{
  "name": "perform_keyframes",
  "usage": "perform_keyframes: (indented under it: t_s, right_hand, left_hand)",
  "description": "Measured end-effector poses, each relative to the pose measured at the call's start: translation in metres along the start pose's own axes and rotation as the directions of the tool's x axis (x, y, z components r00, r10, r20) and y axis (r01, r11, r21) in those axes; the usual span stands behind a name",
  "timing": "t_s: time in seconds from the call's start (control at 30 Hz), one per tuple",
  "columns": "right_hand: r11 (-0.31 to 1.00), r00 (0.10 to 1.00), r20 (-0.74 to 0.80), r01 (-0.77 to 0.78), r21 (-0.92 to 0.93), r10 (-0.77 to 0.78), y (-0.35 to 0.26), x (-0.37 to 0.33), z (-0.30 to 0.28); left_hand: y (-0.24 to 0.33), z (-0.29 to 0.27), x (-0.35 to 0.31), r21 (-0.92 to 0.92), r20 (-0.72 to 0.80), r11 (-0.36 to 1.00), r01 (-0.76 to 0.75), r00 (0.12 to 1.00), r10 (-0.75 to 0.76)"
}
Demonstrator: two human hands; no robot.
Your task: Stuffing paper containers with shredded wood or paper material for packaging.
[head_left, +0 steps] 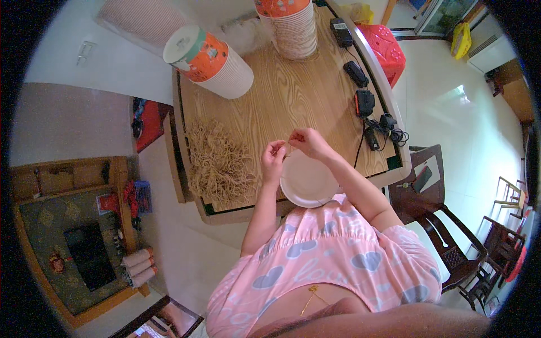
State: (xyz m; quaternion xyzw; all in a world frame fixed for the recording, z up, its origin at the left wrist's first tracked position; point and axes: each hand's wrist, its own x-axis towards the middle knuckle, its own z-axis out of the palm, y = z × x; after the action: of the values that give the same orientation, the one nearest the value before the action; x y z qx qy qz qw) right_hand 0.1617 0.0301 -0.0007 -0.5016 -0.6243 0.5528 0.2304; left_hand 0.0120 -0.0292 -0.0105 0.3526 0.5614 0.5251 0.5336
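My left hand [274, 156] and my right hand [309, 142] are close together over the far rim of a white round paper tub [309, 179]. The tub stands at the table's near edge, against my body. Both hands are closed in a pinch, with a thin tan cord [288, 149] between the fingertips. Most of the cord is hidden by the fingers. Left of my left hand lies a loose heap of tan cords [217, 163].
On the wood-grain table [293, 96], a stack of orange-and-white paper tubs [225, 70] leans at the far left. Another tub stack [290, 34] stands farther back. Black chargers and cables [366, 104] line the right edge. A red stool [383, 50] is beyond it, and a dark chair [451, 225] stands at right.
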Motion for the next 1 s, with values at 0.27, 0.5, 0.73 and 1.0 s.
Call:
perform_keyframes:
  t_s: [0.27, 0.5, 0.73, 1.0]
  right_hand:
    - [0.984, 0.981, -0.153, 0.138, 0.116, -0.119, 0.002, -0.004, 0.005]
    - [0.975, 0.973, -0.156, 0.189, 0.121, -0.169, -0.008, 0.000, 0.006]
    - [0.957, 0.960, -0.265, 0.157, 0.244, -0.089, -0.020, 0.019, -0.018]
    - [0.997, 0.999, -0.004, 0.048, -0.068, -0.049, -0.017, 0.014, 0.001]
  left_hand:
    - [0.006, 0.000, -0.002, 0.110, 0.063, 0.992, 0.064, 0.995, -0.072]
    - [0.007, 0.004, -0.004, 0.358, 0.063, 0.934, -0.016, 0.998, -0.007]
    - [-0.006, 0.002, -0.009, 0.313, 0.014, 0.950, -0.019, 1.000, 0.016]
    - [-0.006, 0.001, -0.007, 0.247, -0.007, 0.968, -0.046, 0.999, 0.049]
